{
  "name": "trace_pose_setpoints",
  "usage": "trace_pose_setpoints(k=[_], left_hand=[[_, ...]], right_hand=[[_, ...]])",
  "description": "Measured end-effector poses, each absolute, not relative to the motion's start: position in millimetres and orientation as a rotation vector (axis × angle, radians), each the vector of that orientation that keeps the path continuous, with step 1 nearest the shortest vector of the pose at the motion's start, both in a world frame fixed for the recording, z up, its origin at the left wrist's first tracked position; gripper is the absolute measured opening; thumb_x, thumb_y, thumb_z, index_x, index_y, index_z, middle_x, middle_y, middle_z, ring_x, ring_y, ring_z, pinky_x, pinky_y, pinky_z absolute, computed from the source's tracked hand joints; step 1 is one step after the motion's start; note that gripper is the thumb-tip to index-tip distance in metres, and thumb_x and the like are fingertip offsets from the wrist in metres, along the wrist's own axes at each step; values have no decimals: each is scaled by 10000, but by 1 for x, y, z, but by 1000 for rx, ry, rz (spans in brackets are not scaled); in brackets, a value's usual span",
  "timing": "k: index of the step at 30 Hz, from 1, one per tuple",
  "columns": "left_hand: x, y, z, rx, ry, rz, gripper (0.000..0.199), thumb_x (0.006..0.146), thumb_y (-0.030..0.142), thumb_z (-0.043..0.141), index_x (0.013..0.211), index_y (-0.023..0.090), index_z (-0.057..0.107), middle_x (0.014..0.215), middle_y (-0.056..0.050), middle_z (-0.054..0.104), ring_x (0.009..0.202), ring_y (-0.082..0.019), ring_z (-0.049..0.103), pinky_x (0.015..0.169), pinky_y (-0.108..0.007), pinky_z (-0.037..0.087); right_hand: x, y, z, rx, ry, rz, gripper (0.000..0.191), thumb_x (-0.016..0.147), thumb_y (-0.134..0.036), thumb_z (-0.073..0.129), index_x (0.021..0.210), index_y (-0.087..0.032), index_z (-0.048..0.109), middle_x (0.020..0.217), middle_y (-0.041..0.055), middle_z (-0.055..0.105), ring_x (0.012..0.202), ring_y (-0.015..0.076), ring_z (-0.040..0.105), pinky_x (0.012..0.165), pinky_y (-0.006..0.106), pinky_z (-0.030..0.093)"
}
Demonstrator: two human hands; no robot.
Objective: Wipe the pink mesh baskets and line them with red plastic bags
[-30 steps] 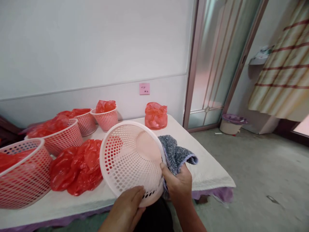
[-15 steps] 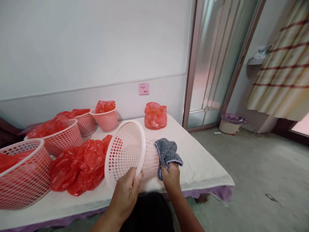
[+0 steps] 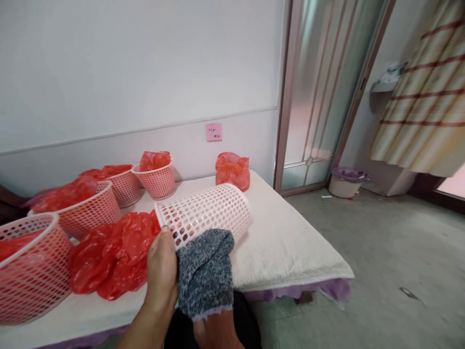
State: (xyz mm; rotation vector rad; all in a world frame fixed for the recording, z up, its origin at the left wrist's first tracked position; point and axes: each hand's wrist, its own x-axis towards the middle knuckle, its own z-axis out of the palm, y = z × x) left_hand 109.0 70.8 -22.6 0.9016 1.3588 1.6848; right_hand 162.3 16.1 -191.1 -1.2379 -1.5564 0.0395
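Observation:
A pale pink perforated basket (image 3: pixel 214 208) lies tipped on its side above the white-covered table, its rim toward the left. My left hand (image 3: pixel 162 271) grips that rim, thumb on the outside and fingers partly hidden by the basket. A grey cloth (image 3: pixel 207 271) with a light purple edge is draped over my right hand (image 3: pixel 216 329) and rests against the basket's near side. The cloth hides my right fingers. Just left of the basket lies a crumpled heap of red plastic bags (image 3: pixel 123 252).
Pink baskets (image 3: pixel 32 271) holding red bags stand at the left. A knotted red bag (image 3: pixel 232 170) sits at the back of the table (image 3: pixel 290 242) by the wall. A purple-lined bin (image 3: pixel 345 186) stands on the floor near the glass door.
The basket has turned so its side faces me and its opening points left. My right hand and the cloth have moved left and closer, from its base to its near side. My left hand moved slightly left.

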Motion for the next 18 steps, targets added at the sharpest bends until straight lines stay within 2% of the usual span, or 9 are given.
trace_pose_setpoints(k=[3, 5, 7, 9, 11, 14, 16, 18], left_hand=[[98, 75, -16, 648, 1129, 1699, 280, 912, 284, 459, 1017, 148, 680, 935, -80, 725, 926, -207, 682, 871, -368, 549], [88, 75, -14, 535, 1071, 1705, 304, 940, 266, 416, 1067, 139, 662, 1016, -103, 721, 971, -208, 679, 868, -366, 563], [76, 73, -14, 465, 1084, 1701, 332, 961, 272, 380, 1056, 128, 664, 1041, -110, 718, 981, -200, 679, 859, -348, 572], [67, 68, -15, 411, 1085, 1629, 374, 974, 293, 345, 1025, 121, 673, 979, -111, 729, 930, -201, 696, 838, -362, 585], [60, 63, -17, 391, 1085, 1539, 391, 975, 318, 343, 1010, 125, 681, 902, -107, 739, 874, -213, 712, 813, -392, 597], [54, 57, -20, 417, 1093, 1501, 365, 966, 324, 373, 1024, 145, 686, 833, -97, 751, 855, -235, 725, 795, -413, 604], [50, 54, -23, 472, 1120, 1487, 290, 937, 287, 452, 1036, 152, 688, 814, -91, 759, 846, -243, 731, 789, -404, 606], [44, 52, -27, 576, 1164, 1452, 236, 873, 228, 565, 1064, 158, 686, 840, -88, 767, 838, -250, 735, 783, -391, 608]], right_hand=[[173, 21, -210, -1262, -1537, 185, 344, 732, -212, 604, 1054, -282, 705, 1005, 58, 745, 1132, 309, 592, 1038, 460, 395], [194, 32, -213, -1326, -1348, 268, 263, 726, -211, 615, 962, -247, 725, 956, 90, 751, 1100, 337, 610, 1020, 488, 405], [216, 45, -206, -1402, -1082, 338, 271, 761, -249, 589, 997, -184, 705, 1041, 142, 727, 1130, 363, 593, 1010, 521, 408], [234, 55, -195, -1423, -779, 498, 357, 781, -310, 575, 1085, -138, 650, 1161, 169, 681, 1163, 361, 576, 1002, 517, 424], [242, 60, -184, -1318, -517, 783, 427, 754, -351, 606, 1129, -148, 606, 1190, 143, 672, 1127, 332, 606, 971, 475, 465], [240, 58, -180, -983, -273, 1199, 488, 655, -332, 702, 1117, -210, 599, 1094, 70, 719, 998, 280, 670, 882, 407, 523], [237, 54, -185, -836, -233, 1313, 504, 631, -331, 735, 1108, -237, 602, 1054, 50, 732, 949, 258, 682, 837, 388, 538], [242, 50, -192, -792, -297, 1322, 463, 656, -398, 725, 1083, -257, 618, 1015, 37, 739, 921, 237, 680, 802, 372, 544]])
